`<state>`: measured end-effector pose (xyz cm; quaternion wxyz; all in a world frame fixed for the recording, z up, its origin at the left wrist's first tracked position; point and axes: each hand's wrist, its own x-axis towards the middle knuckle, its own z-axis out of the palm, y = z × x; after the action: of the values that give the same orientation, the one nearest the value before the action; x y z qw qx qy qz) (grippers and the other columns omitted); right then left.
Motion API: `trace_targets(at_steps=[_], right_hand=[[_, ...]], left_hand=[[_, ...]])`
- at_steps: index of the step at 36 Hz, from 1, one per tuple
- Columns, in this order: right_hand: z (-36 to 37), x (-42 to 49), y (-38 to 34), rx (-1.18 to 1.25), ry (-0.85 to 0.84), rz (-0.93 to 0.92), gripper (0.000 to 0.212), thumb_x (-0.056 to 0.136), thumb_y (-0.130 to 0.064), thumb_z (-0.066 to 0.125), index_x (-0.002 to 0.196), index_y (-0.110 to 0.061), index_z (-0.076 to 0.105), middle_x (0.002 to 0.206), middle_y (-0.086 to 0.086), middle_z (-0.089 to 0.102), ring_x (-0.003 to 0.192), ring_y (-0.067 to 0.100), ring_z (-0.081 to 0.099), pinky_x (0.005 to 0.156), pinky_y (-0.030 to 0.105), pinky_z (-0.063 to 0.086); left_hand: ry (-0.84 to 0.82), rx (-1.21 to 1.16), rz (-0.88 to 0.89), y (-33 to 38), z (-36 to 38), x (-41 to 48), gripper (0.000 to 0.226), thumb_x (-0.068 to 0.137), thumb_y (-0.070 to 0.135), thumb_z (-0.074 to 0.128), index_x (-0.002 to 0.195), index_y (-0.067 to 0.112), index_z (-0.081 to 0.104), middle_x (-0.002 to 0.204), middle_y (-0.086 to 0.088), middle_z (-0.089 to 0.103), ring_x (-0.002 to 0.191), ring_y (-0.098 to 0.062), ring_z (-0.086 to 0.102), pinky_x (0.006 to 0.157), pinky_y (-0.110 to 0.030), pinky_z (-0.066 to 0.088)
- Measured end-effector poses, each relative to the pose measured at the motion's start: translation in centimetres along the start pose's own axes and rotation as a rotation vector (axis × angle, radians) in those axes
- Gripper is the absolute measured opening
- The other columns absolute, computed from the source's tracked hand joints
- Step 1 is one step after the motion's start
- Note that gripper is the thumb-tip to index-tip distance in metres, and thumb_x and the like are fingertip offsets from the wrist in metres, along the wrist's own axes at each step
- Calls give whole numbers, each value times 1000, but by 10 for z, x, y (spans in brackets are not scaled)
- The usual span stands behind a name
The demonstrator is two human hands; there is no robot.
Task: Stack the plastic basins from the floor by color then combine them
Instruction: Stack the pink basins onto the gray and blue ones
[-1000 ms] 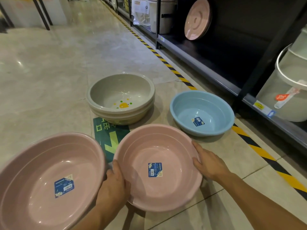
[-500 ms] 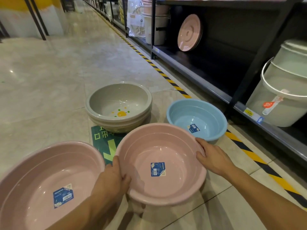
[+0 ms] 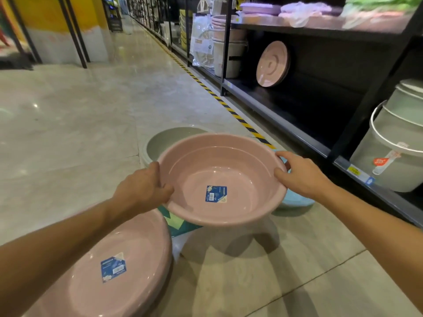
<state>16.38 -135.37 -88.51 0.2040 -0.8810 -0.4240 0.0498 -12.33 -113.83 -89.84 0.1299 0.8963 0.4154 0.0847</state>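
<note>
A pink basin [image 3: 229,170] with a blue label inside hangs in the air above the floor. My left hand [image 3: 144,191] grips its left rim and my right hand [image 3: 302,177] grips its right rim. A larger pink basin [image 3: 128,271] with a similar label rests on the floor at the lower left, partly under my left arm. Behind the lifted basin, the grey basin stack [image 3: 164,140] shows only its far rim. The blue basin [image 3: 297,202] peeks out below my right hand.
A black store shelf [image 3: 297,115] runs along the right, holding a grey bucket [image 3: 393,152], a pink lid [image 3: 272,64] and other wares. Yellow-black tape [image 3: 229,108] marks the floor beside it. A green floor sticker [image 3: 176,223] lies under the lifted basin.
Both hands have raised the smaller pink basin off the floor. The view has tilted up, and the basin now covers most of the grey and blue basins.
</note>
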Motion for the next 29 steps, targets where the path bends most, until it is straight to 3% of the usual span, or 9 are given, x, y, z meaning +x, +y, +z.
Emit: trace_targets(at_steps=[2, 6, 12, 18, 23, 29], right_hand=[[-2, 5, -11, 8, 8, -3, 51, 93, -30, 54, 142, -30, 46, 94, -5, 62, 72, 12, 63, 53, 21, 44], [1, 11, -34, 13, 12, -27, 54, 91, -35, 55, 144, -31, 45, 101, -5, 64, 86, 19, 64, 78, 41, 56], [16, 11, -72, -12, 6, -103, 50, 93, -33, 55, 142, -26, 48, 103, -1, 61, 93, 25, 58, 77, 34, 43], [33, 15, -125, -50, -21, -208, 48, 91, -37, 52, 138, -24, 50, 112, 7, 69, 97, 30, 62, 83, 42, 52], [53, 17, -170, -59, -58, -284, 47, 93, -37, 51, 138, -23, 48, 108, 8, 69, 93, 31, 62, 81, 44, 53], [93, -2, -202, 33, -99, -333, 45, 92, -37, 50, 134, -24, 48, 100, 6, 69, 88, 28, 64, 76, 42, 54]], left_hand=[[12, -6, -3, -6, -10, -2, 45, 86, 41, 60, 120, 16, 46, 98, -6, 61, 83, -28, 59, 70, -38, 49], [45, 2, -9, -24, -29, -7, 47, 86, 41, 60, 122, 15, 47, 94, -4, 58, 82, -28, 57, 68, -35, 46], [65, 5, -27, -66, -56, -27, 60, 70, 53, 48, 117, 14, 49, 82, -1, 60, 71, -23, 58, 61, -36, 49], [111, 15, -79, -112, -79, -55, 67, 68, 53, 44, 121, 13, 48, 89, -5, 64, 76, -27, 60, 70, -42, 55], [142, -13, -137, -148, -92, -81, 61, 74, 50, 51, 124, 15, 47, 82, 4, 60, 71, -16, 58, 60, -34, 49], [142, 0, -204, -191, -93, -115, 65, 68, 53, 46, 123, 20, 45, 79, 16, 54, 68, -6, 54, 55, -31, 41]])
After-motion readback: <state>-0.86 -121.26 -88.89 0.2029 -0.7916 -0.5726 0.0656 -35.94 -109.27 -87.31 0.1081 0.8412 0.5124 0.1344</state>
